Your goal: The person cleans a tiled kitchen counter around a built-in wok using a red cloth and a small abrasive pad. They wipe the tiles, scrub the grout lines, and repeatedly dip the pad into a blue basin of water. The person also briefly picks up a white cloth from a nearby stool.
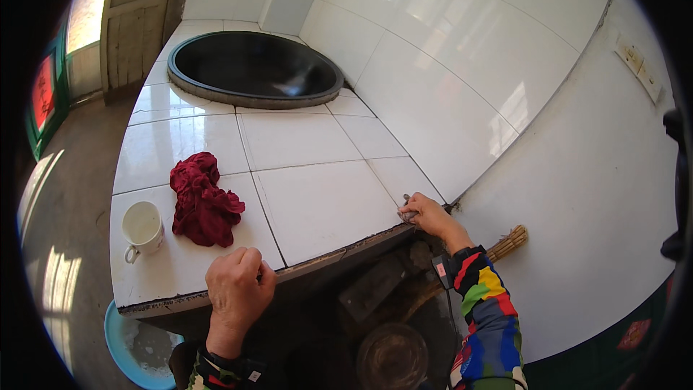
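Observation:
My right hand [430, 215] is at the right front corner of the white tiled counter [325, 206], its fingers closed on a small greyish thing [407, 213], perhaps a steel scourer; most of it is hidden by the fingers. My left hand [241, 281] rests curled as a fist at the counter's front edge, with nothing visible in it. Just beyond it lies a crumpled dark red cloth [206, 200]. A white mug [143, 226] stands left of the cloth. Farther back, a large black wok [254, 65] is set into the counter.
On the floor at lower left is a light blue basin [122, 349] with sudsy water. Below the counter's chipped front edge are a straw brush or broom [508, 244] and a round object [392, 357]. Tiled wall [422, 76] borders the right side; a wooden door [135, 21] stands at back left.

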The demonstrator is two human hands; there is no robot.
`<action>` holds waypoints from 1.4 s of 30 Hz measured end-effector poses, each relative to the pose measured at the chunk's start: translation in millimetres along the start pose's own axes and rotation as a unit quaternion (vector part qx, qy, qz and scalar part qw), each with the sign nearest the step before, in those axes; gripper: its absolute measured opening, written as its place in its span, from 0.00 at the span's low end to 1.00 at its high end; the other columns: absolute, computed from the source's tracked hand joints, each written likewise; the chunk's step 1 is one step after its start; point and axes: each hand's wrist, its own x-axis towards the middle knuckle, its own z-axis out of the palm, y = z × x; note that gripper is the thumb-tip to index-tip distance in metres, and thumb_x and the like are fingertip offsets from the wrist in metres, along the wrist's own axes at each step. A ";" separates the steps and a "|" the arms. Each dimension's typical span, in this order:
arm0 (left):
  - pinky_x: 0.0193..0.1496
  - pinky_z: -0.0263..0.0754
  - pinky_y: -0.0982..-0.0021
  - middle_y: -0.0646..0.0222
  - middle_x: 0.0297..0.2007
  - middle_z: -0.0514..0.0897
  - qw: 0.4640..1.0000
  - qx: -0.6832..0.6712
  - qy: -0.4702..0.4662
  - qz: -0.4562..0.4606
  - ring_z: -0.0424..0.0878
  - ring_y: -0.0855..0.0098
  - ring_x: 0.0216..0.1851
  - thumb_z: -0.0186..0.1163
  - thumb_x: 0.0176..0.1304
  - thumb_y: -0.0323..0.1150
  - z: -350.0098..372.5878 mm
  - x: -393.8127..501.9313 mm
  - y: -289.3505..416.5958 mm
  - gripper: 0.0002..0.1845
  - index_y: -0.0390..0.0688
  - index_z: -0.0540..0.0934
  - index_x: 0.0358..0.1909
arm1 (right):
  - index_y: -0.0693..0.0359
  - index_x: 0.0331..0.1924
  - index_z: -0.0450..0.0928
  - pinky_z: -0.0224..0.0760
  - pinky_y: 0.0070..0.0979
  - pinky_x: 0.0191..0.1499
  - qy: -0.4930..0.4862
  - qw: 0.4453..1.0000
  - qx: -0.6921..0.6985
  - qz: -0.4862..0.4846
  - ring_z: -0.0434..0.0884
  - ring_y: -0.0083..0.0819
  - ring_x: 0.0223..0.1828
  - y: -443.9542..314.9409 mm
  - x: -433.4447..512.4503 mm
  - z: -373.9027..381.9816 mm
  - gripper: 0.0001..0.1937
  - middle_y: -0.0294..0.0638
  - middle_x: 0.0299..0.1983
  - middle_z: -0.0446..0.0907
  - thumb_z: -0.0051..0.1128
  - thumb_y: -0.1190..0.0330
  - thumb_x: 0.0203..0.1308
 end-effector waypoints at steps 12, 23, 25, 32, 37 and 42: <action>0.27 0.66 0.55 0.61 0.21 0.73 1.000 0.003 0.000 -0.004 0.74 0.53 0.23 0.63 0.49 0.25 0.8 0.0 0.7 0.10 0.41 0.70 0.21 | 0.59 0.49 0.87 0.73 0.30 0.56 -0.003 1.000 -0.012 0.010 0.80 0.42 0.50 -1.7 -13.4 -0.6 0.19 0.42 0.45 0.78 0.63 0.83 0.51; 0.27 0.66 0.55 0.61 0.20 0.73 1.000 0.000 0.000 -0.002 0.74 0.53 0.23 0.63 0.50 0.26 0.4 0.4 1.2 0.09 0.41 0.70 0.21 | 0.61 0.46 0.87 0.75 0.33 0.52 0.028 0.999 0.022 -0.028 0.81 0.48 0.47 2.2 -13.9 -0.1 0.16 0.48 0.43 0.80 0.61 0.83 0.54; 0.27 0.66 0.55 0.62 0.20 0.72 1.000 -0.007 0.001 -0.003 0.74 0.53 0.23 0.63 0.50 0.26 -0.5 0.1 -0.4 0.10 0.41 0.70 0.21 | 0.61 0.46 0.87 0.76 0.34 0.51 -0.004 0.999 -0.026 -0.029 0.81 0.48 0.46 4.3 -11.7 -1.3 0.15 0.48 0.42 0.80 0.62 0.82 0.54; 0.27 0.66 0.55 0.62 0.20 0.72 1.000 0.008 0.001 -0.004 0.74 0.54 0.23 0.63 0.49 0.25 0.8 0.2 2.4 0.09 0.42 0.70 0.21 | 0.60 0.46 0.87 0.76 0.33 0.51 0.048 0.996 -0.051 -0.056 0.83 0.47 0.48 -2.6 25.1 1.7 0.15 0.47 0.44 0.81 0.66 0.80 0.54; 0.27 0.65 0.56 0.62 0.20 0.72 1.000 0.000 -0.004 -0.007 0.73 0.54 0.23 0.63 0.49 0.25 -1.1 0.5 0.5 0.10 0.42 0.70 0.21 | 0.60 0.45 0.87 0.76 0.33 0.51 -0.025 0.999 -0.038 0.028 0.82 0.47 0.47 -4.1 11.9 -4.2 0.14 0.45 0.44 0.80 0.65 0.81 0.53; 0.27 0.65 0.56 0.62 0.20 0.72 1.000 -0.005 0.007 -0.002 0.73 0.53 0.22 0.63 0.49 0.25 0.1 1.1 2.7 0.10 0.42 0.69 0.21 | 0.60 0.45 0.87 0.77 0.35 0.51 -0.006 0.999 -0.045 0.004 0.83 0.49 0.49 -4.6 12.4 -2.6 0.14 0.47 0.45 0.81 0.66 0.79 0.54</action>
